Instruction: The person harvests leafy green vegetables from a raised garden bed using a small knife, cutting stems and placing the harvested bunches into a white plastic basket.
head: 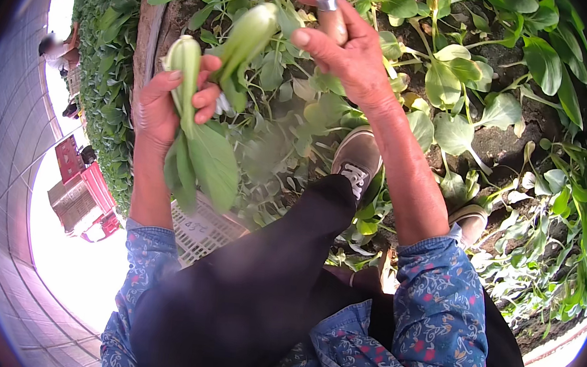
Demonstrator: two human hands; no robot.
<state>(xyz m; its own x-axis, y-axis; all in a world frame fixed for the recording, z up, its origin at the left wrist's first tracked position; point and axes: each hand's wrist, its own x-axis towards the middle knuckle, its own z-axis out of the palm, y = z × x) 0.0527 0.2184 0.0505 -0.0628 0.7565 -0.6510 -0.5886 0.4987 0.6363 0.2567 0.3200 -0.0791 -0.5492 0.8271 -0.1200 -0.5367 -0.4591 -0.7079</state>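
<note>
My left hand (176, 96) holds a head of bok choy (186, 71), its pale cut base up and its green leaves hanging below the wrist. A second bok choy head (251, 30) is just beyond my left fingers, base tilted up to the right. Whether those fingers touch it, I cannot tell. In my right hand (343, 47) is a knife with a wooden handle (333, 23) and a metal collar; its blade runs out of the top of the view. Leafy plants (287, 126) cover the soil beneath both hands.
A pale slatted plastic crate (202, 228) bearing writing stands beside my left forearm. My shoe (358, 157) is among the plants. A long edging board (153, 22) borders the bed at left. Beyond are a dense green row (101, 91), a red cargo vehicle (86, 188) and another person (58, 56).
</note>
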